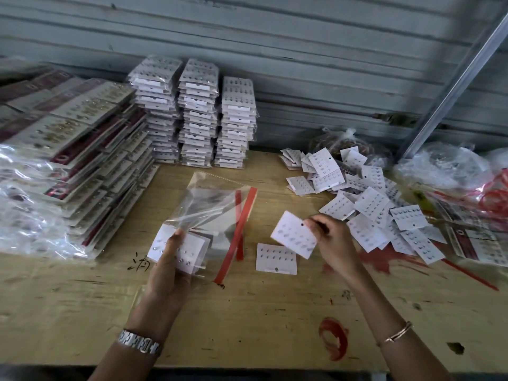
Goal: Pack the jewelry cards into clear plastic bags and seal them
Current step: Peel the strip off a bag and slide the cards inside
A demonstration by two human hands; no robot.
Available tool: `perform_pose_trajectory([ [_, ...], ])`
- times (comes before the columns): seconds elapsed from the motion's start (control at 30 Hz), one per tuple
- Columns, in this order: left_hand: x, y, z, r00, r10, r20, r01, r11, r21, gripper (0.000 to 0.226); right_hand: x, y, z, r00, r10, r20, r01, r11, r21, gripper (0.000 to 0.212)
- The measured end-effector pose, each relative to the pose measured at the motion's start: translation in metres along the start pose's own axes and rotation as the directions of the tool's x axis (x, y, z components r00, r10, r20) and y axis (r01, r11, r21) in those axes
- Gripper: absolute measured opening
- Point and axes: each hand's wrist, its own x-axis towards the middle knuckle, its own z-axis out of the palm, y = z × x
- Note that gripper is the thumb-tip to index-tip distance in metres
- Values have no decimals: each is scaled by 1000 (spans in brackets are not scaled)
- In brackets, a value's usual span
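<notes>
My left hand (171, 268) grips a small stack of white jewelry cards (192, 250) just above the wooden table, thumb on top. A clear plastic bag (209, 199) stands up from that stack, its mouth open and pointing away from me. My right hand (331, 239) pinches a single white jewelry card (291, 235) by its holed edge, held tilted to the right of the bag. Another card (276, 259) lies flat on the table below it. Red sealing strips (242, 229) lie beside the bag.
A loose heap of cards (368, 204) spreads at the right. Three tall stacks of packed bags (198, 114) stand against the back wall. Larger bagged card packs (82, 160) pile up at the left. Crumpled plastic and red bands (467, 188) sit far right.
</notes>
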Motion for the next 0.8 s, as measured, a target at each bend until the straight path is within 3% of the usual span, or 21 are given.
perform_pose_trajectory([
  [0.13, 1, 0, -1, 1000, 23, 18, -22, 999, -37, 24, 5, -6, 18, 971, -20, 238, 10, 999, 46, 10],
  [0.37, 5, 1, -9, 999, 31, 8, -31, 999, -22, 26, 15, -7, 28, 935, 32, 354, -26, 999, -19, 20],
  [0.57, 7, 0, -13, 1000, 26, -15, -26, 1000, 13, 30, 15, -6, 31, 923, 50, 381, -27, 997, -67, 22],
  [0.8, 8, 0, -13, 1000, 23, -19, -23, 1000, 19, 36, 10, -4, 34, 960, -88, 267, 110, 992, -66, 10],
])
